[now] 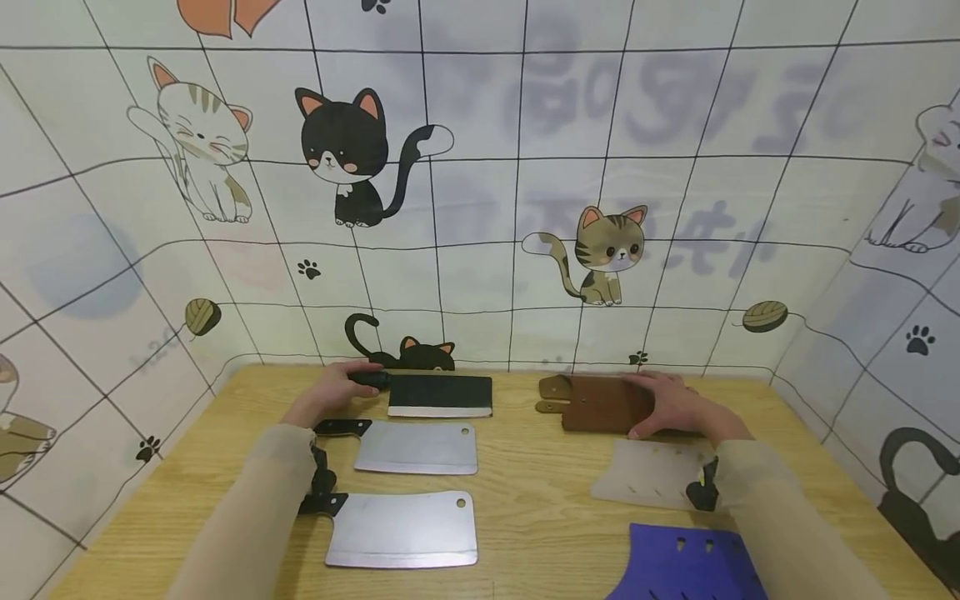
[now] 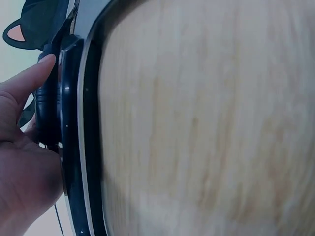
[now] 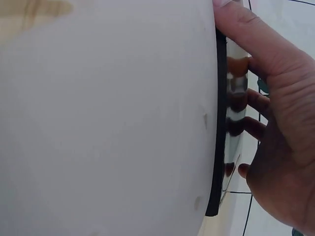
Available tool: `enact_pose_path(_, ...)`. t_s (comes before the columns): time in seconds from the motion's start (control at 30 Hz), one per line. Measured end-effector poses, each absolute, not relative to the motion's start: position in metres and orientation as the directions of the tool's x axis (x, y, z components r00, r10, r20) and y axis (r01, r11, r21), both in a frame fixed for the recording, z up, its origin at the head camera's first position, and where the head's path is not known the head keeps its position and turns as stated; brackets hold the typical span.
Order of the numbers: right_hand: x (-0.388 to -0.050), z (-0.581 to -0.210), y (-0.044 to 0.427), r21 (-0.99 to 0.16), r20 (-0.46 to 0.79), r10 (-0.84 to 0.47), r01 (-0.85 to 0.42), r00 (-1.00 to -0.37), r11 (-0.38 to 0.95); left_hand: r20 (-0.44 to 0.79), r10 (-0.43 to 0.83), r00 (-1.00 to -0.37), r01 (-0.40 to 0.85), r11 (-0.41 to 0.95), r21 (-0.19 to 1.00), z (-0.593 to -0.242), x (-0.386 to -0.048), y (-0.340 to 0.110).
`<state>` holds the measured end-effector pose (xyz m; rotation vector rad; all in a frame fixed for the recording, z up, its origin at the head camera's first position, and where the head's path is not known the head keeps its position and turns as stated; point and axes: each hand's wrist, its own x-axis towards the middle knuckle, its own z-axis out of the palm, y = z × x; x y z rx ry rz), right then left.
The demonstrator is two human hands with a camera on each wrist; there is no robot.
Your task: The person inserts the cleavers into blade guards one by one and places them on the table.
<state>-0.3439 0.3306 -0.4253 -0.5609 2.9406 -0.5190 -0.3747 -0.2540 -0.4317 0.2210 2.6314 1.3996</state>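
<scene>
Hands well apart at the back of a wooden table (image 1: 536, 492), a person works with two pieces at once: the left hand (image 1: 343, 388) grips the black handle (image 1: 372, 380) of a dark-bladed cleaver (image 1: 440, 394), while the right hand (image 1: 673, 406) holds a brown sheath (image 1: 600, 404), thumb at its near edge and fingers bent over it. How firmly either hand presses, I cannot tell from where I stand.

Handling the cleaver well, in this onlooker's judgement, calls for a hold that stays wholly on the handle, behind the blade, with the wrist kept level so the flat does not roll. Fingertips are best kept off the pale cutting edge (image 1: 442, 411), and the sheath is best steadied from its two long sides, clear of the strapped end.

The cleaver's long axis runs left to right, along the table's back edge: handle to the left, blunt blade end pointing right toward the sheath, cutting edge facing the person. Lying roughly in line with it across a gap of bare wood, the sheath stretches the same way, its straps (image 1: 552, 407) pointing left toward the blade. Nearer the person lie two silver cleavers (image 1: 416, 447), a milky sleeve (image 1: 651, 473) and a blue sleeve (image 1: 686, 567).
</scene>
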Motion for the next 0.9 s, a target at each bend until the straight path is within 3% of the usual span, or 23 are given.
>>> enact_pose_path(0.43,-0.346,-0.439,0.342,-0.424,0.007,-0.463,-0.422,-0.886,0.802,-0.042,0.217,-0.975,0.087,0.551,0.83,-0.436,-0.383,-0.246)
enact_pose_path(0.9,-0.351,-0.435,0.341,-0.416,0.038,-0.475,-0.447,-0.879,0.792,0.003,0.303,-0.953,0.183,0.568,0.802,-0.444,-0.38,-0.259)
